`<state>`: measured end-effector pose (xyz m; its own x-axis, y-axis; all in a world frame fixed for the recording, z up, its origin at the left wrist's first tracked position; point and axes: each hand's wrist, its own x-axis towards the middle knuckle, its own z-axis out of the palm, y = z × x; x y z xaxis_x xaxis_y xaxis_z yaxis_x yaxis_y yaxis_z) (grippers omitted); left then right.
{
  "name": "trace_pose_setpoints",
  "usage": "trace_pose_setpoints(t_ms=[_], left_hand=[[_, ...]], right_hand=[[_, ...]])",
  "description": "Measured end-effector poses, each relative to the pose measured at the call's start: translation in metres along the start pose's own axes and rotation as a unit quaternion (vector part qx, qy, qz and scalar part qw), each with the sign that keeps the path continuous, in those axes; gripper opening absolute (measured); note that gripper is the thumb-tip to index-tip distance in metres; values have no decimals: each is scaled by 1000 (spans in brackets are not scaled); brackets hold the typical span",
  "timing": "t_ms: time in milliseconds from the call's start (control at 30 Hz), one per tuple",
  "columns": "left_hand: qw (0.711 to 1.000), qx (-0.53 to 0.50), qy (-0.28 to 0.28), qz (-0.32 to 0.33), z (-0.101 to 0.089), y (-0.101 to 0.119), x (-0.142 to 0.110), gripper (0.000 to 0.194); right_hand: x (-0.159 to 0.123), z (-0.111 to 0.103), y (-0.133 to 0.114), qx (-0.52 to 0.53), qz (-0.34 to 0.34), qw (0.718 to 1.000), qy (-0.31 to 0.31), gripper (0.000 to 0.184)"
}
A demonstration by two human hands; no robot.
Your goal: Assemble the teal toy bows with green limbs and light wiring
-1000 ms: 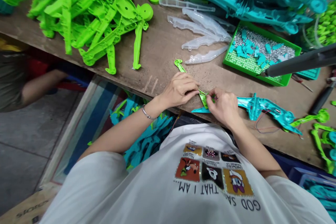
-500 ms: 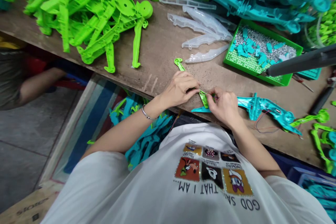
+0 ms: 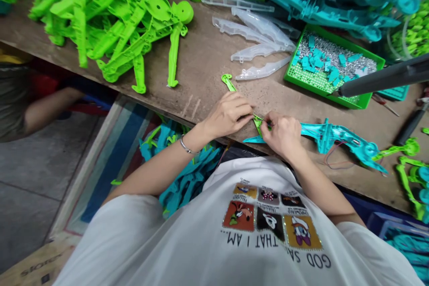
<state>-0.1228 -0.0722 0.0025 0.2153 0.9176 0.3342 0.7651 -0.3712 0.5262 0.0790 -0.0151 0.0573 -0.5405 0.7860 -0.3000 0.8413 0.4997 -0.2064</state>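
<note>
While the left hand [image 3: 232,114] clamps the slim green part [image 3: 229,83] against the bench [image 3: 208,65], its hooked end pokes out past the knuckles, and the right hand [image 3: 282,132] curls in at the other end, fingertips bunched, exact grip impossible to tell! Beside them stretches a teal piece [image 3: 324,136], partly hidden by that right hand.

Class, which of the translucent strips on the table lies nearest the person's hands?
The lowest translucent strip in the picture; the other translucent strips lie farther up, farther from the left hand and right hand.
</note>
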Motion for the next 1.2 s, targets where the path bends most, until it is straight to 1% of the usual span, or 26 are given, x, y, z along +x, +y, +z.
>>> trace_pose_setpoints(t_ms=[100,167,233,300,467,667,733,867,967,1067,1200], left_hand=[[998,10,26,51,8,4,-7,15],[996,19,40,76,13,9,-11,17],[994,33,44,94,16,14,-14,22],[992,58,37,103,18,17,-14,26],[991,99,16,88,19,18,-13,22],[993,101,1,68,22,19,-14,23],[992,103,4,70,23,19,-14,23],[991,103,13,79,23,17,-14,29],[992,98,-10,80,23,16,-14,35],[993,88,-37,66,22,15,-14,36],[994,83,-48,58,21,14,-13,38]], right_hand=[[1,-1,3,-2,-4,1000,-2,27],[1,-2,5,-8,-2,1000,1,27],[1,-2,7,-11,-9,1000,4,27],[-1,-4,9,-11,-32,999,8,28],[-14,-9,18,-2,-116,993,10,34],[-30,-1,38,74,-155,984,43,32],[-30,1,43,93,-144,984,43,29],[-26,0,45,92,-95,991,27,24],[-21,-4,44,85,-79,993,17,25],[-16,-7,44,78,-70,994,15,27],[-10,-13,51,68,-56,996,12,27]])
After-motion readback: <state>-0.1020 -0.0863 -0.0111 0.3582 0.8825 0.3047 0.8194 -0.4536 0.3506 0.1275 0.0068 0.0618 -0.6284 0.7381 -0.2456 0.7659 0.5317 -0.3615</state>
